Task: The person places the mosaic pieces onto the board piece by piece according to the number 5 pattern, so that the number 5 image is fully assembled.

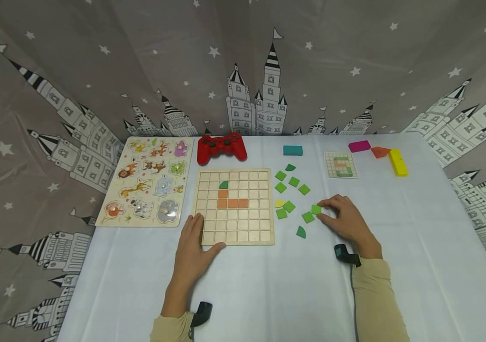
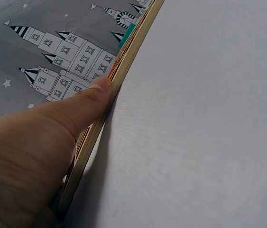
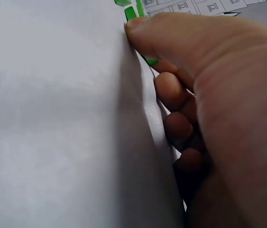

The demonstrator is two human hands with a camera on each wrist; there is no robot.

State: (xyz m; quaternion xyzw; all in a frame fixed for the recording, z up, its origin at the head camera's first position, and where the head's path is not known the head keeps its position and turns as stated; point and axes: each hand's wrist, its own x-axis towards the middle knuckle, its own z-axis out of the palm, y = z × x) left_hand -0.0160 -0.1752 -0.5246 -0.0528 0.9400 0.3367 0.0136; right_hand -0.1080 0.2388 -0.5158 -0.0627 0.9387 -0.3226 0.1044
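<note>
My left hand [image 1: 192, 254] rests at the near left corner of a wooden grid board [image 1: 253, 225], fingers extended along its left side. In the left wrist view the thumb [image 2: 93, 97] lies on the board's near edge. Several orange square tiles [image 1: 232, 204] and one dark green quarter-round tile [image 1: 224, 185] sit in the grid. To the right of the board, my right hand [image 1: 347, 221] pinches a light green square tile [image 1: 316, 209] between thumb and fingertips. Close beside it lies another green square tile [image 1: 308, 217].
Loose green tiles, a yellow piece [image 1: 279, 203] and a pattern card [image 1: 341, 165] lie right of the board. A red game controller [image 1: 221, 147] and an animal puzzle [image 1: 146, 183] sit behind and left. Teal [image 1: 292, 150], magenta [image 1: 359, 146], orange [image 1: 380, 152] and yellow blocks [image 1: 398, 162] line the back.
</note>
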